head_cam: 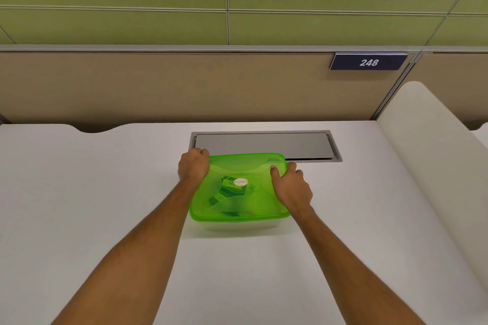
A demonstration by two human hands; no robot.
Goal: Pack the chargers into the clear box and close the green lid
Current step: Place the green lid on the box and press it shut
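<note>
The translucent green lid [239,208] lies on top of the clear box [237,224] in the middle of the white desk. Through the lid I make out dark chargers [227,192] with white labels and a round sticker. My left hand [194,165] grips the lid's far left corner, fingers curled over the rim. At the far right edge, my right hand [291,187] holds the lid with the thumb pressed on top and the fingers over the side.
A grey cable-hatch cover [264,144] is set into the white desk [92,192] just behind the box. A tan partition with a dark plate reading 248 [368,62] stands at the back. A white rounded divider [427,153] runs along the right.
</note>
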